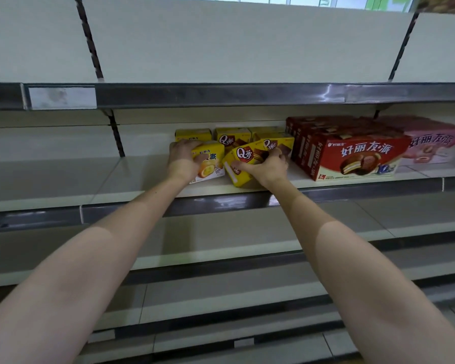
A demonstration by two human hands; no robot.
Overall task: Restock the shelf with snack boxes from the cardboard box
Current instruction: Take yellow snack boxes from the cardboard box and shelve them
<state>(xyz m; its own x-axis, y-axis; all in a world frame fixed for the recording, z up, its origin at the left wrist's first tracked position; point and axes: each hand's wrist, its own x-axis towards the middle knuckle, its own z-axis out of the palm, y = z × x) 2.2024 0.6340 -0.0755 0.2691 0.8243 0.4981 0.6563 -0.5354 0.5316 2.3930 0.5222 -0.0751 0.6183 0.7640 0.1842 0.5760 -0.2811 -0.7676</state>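
Observation:
Both my arms reach to the middle shelf point(142, 190). My left hand point(183, 157) grips the left side of a yellow snack box with an orange cake picture point(212, 160), standing near the shelf's front. My right hand point(267, 168) holds a tilted yellow Q-brand box point(243, 158), fingers curled over its right end. Behind them stand more yellow boxes point(231, 136), one partly hidden by my right hand. The cardboard box is out of view.
Right of the yellow boxes sits a row of large red pie boxes point(352, 153), then pink boxes point(431, 143). The upper shelf edge point(221, 94) overhangs the boxes. Bare shelves run below, and the middle shelf lies bare to the left.

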